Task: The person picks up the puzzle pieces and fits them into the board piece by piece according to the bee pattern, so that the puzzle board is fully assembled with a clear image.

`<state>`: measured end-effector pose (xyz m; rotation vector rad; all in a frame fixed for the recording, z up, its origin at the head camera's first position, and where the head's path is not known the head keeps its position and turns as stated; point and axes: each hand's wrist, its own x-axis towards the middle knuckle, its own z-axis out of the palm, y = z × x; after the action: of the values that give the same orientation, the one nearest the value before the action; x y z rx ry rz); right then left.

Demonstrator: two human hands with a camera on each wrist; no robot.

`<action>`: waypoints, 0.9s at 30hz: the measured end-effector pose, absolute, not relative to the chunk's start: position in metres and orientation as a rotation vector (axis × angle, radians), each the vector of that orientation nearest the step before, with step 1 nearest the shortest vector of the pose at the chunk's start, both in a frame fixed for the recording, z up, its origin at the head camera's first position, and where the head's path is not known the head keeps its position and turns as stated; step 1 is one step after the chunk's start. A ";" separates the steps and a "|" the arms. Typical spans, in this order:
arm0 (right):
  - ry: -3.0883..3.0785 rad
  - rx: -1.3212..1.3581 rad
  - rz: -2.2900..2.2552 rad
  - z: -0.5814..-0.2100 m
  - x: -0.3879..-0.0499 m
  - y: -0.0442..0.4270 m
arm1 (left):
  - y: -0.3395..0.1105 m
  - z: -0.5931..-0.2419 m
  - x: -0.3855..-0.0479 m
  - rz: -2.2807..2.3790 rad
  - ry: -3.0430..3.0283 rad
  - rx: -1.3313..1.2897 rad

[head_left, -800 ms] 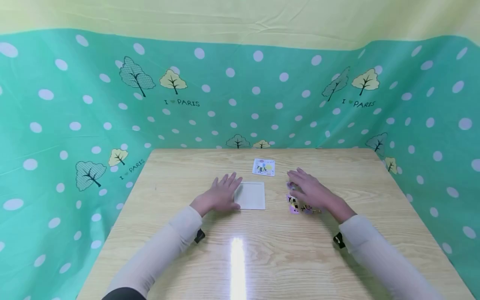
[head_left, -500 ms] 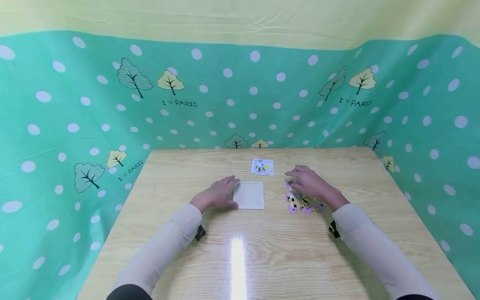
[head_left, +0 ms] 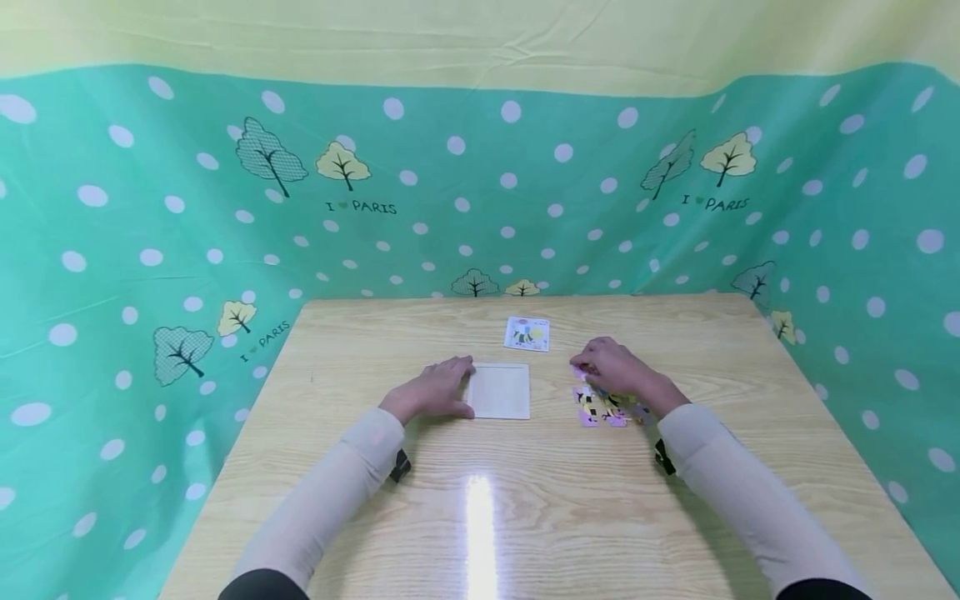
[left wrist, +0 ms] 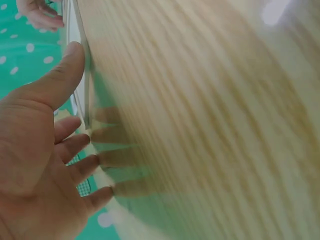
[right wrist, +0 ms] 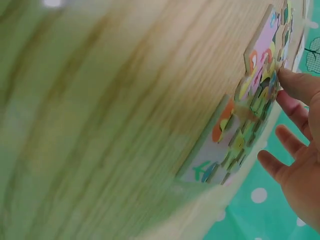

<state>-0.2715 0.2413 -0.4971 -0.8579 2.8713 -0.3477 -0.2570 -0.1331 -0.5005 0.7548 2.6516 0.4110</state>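
My left hand lies at the left edge of a white puzzle tray, its thumb by the near corner and its fingertips by the far one. In the left wrist view the fingers are spread and fairly straight, and the tray shows edge-on. My right hand is over a group of bee-patterned jigsaw puzzle pieces. Its thumb and index finger pinch a pink piece at the group's far left corner. The right wrist view shows the thumb tip against the pieces; part of the pinched piece is hidden.
A picture card with a bee lies behind the tray. The wooden table carries a bright light reflection near its front. A green dotted cloth hangs along the back and both sides.
My right hand has drawn its fingers in and lowered onto the far left puzzle piece, uncovering more of the others. The left hand's fingers have come closer together at the tray's edge.
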 end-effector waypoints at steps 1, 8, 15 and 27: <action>2.876 -0.861 -0.336 -0.498 -0.272 0.241 | -0.134 -0.501 -0.257 0.407 2.655 0.757; 2.889 -0.815 -0.340 -0.503 -0.276 0.242 | -0.134 -0.507 -0.259 0.356 2.681 0.793; 2.887 -0.859 -0.366 -0.502 -0.277 0.243 | -0.133 -0.505 -0.258 0.303 2.695 0.802; 2.884 -0.867 -0.431 -0.497 -0.277 0.236 | -0.134 -0.508 -0.259 0.273 2.714 0.829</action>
<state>-0.2768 0.2362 -0.4968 -0.8666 2.8839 -0.4313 -0.2587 -0.1342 -0.5078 0.8290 2.7145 0.2734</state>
